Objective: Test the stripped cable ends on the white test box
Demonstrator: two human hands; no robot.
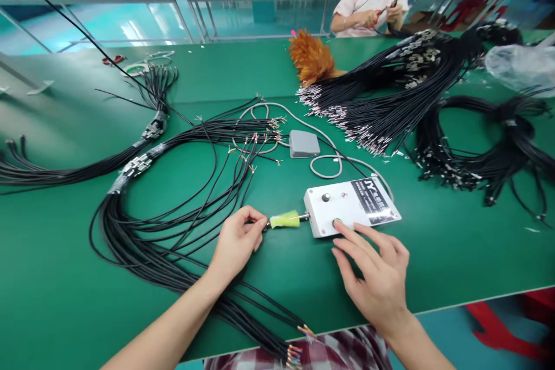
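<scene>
My left hand [241, 238] is closed in a pinch on a thin black cable, its end hidden by the fingers. Just right of the fingertips, a yellow-green sleeve [285, 219] sits on a metal shaft coming out of a white control box [318, 214] with a knob and a dark label. My right hand [375, 269] has its fingers spread, one fingertip on a round button at the box's front edge. A large bundle of black cables [130, 248] curves around to the left, with stripped coloured wire ends [295, 352] near the table's front edge.
A grey foot pedal [304, 144] with a looped grey cord lies behind the box. More black cable bundles [373, 98] fill the right side beside an orange feather duster [312, 58]. A co-worker [373, 3] sits across the green table [52, 277], holding red-handled pliers.
</scene>
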